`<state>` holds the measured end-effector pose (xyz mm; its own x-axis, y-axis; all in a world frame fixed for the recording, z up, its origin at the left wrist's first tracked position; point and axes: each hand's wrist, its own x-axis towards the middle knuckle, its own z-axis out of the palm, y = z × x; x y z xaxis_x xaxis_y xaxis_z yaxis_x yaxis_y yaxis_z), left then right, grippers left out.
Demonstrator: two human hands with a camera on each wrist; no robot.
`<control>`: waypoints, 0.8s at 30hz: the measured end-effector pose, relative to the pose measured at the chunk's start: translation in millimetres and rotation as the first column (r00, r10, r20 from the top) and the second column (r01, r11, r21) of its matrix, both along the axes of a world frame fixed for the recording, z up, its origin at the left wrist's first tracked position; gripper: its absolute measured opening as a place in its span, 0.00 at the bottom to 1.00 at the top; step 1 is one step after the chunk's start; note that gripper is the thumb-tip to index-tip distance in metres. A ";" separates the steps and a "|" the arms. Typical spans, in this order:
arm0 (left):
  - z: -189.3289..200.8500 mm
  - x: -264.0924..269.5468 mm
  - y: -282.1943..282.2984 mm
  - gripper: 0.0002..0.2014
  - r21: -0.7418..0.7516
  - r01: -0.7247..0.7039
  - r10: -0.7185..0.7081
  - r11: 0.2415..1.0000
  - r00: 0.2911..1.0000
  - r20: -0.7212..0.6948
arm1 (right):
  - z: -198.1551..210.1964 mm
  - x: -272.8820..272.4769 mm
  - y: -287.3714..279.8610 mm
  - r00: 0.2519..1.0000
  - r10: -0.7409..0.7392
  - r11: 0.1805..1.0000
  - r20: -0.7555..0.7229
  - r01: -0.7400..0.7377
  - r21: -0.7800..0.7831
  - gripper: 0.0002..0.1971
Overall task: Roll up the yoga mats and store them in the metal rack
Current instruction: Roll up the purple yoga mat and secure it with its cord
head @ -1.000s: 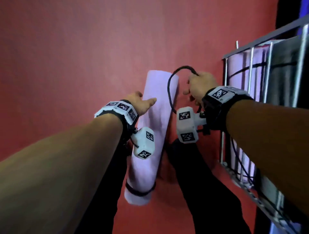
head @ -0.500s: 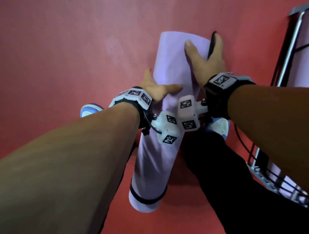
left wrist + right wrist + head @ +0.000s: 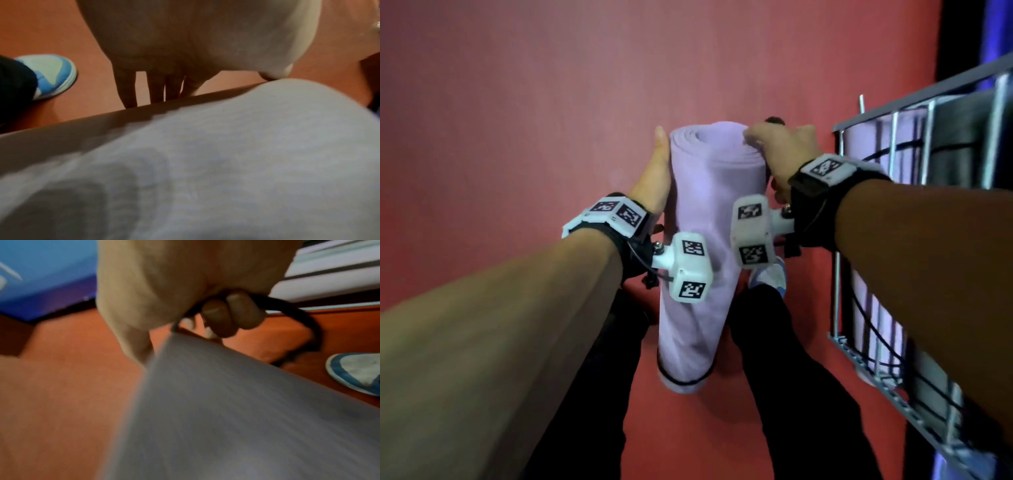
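Note:
A rolled lilac yoga mat (image 3: 709,222) stands on end on the red floor between my legs, with a black band (image 3: 681,380) around its lower end. My left hand (image 3: 655,171) lies flat against the left side of the roll's top; its fingers (image 3: 160,91) are straight in the left wrist view. My right hand (image 3: 780,147) sits at the top right rim of the roll. Its curled fingers (image 3: 226,314) hold a black strap loop (image 3: 308,327) beside the mat (image 3: 226,402). The metal rack (image 3: 928,102) stands just to the right.
The rack holds rolled lilac mats (image 3: 859,154) and a darker roll, each tied with black straps. My blue and white shoes (image 3: 53,73) (image 3: 353,369) stand on the red floor either side of the mat. A blue surface (image 3: 41,272) lies further off.
The mat now stands steeper, its spiral end facing me. My left hand slid from its front to its left side, my right hand went to the top rim. The rack is back in view.

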<state>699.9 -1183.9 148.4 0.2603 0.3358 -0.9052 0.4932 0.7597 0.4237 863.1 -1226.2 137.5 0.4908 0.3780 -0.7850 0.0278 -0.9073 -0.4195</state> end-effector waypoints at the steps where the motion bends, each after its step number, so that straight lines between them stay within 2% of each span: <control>1: 17.3 1.9 5.8 0.33 0.026 0.019 -0.019 0.999 1.000 -0.018 | 25.2 7.7 10.3 0.993 0.117 0.993 -0.024 -0.117 -0.008 0.23; 3: 64.2 9.6 19.9 0.33 0.069 0.012 -0.012 0.998 1.000 -0.011 | 87.2 23.6 25.4 0.970 0.241 0.970 -0.037 -0.242 -0.034 0.15; 5: 110.3 14.6 34.8 0.32 0.089 0.015 -0.015 0.996 1.000 0.000 | 144.7 37.4 36.8 0.960 0.278 0.960 -0.007 -0.278 -0.030 0.15; 7: 152.7 18.0 44.8 0.31 0.102 0.083 -0.084 0.991 0.996 0.001 | 184.7 45.8 44.5 0.929 0.370 0.928 0.020 -0.371 0.028 0.13; 9: 180.2 20.1 51.3 0.36 0.126 0.130 -0.131 0.984 0.991 0.001 | 211.9 48.7 51.7 0.874 0.481 0.873 0.066 -0.485 0.059 0.14; 11: 203.5 25.0 56.9 0.33 0.184 0.170 -0.170 0.968 0.985 -0.013 | 242.1 50.7 55.8 0.821 0.551 0.824 0.148 -0.564 0.060 0.17; 13: 211.4 29.9 60.9 0.28 0.254 0.188 -0.188 0.949 0.982 -0.027 | 252.5 50.9 56.7 0.773 0.602 0.783 0.201 -0.621 0.042 0.21; 16: 224.1 39.2 61.9 0.33 0.371 0.233 -0.213 0.899 0.973 -0.094 | 266.5 51.5 52.5 0.689 0.672 0.713 0.270 -0.701 0.012 0.28; 18: 224.8 46.4 63.1 0.35 0.412 0.184 -0.161 0.892 0.983 -0.090 | 268.2 53.8 55.4 0.654 0.683 0.690 0.325 -0.724 0.008 0.31; 20: 221.3 54.8 64.1 0.39 0.428 0.150 -0.137 0.891 0.989 -0.059 | 267.4 58.1 63.0 0.624 0.663 0.685 0.414 -0.729 0.000 0.26; 22: 216.3 63.3 63.8 0.45 0.460 0.198 -0.193 0.866 0.979 -0.059 | 272.2 60.9 70.7 0.653 0.584 0.721 0.483 -0.690 0.061 0.17; 24: 215.2 70.4 60.5 0.51 0.498 0.283 -0.281 0.820 0.956 -0.081 | 279.3 59.4 77.2 0.667 0.578 0.720 0.470 -0.688 0.090 0.14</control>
<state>770.3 -1123.4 363.6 0.4107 0.6536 -0.6357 0.6557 0.2727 0.7040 922.5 -1149.0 416.8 0.2923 0.8569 -0.4246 0.7628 -0.4767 -0.4369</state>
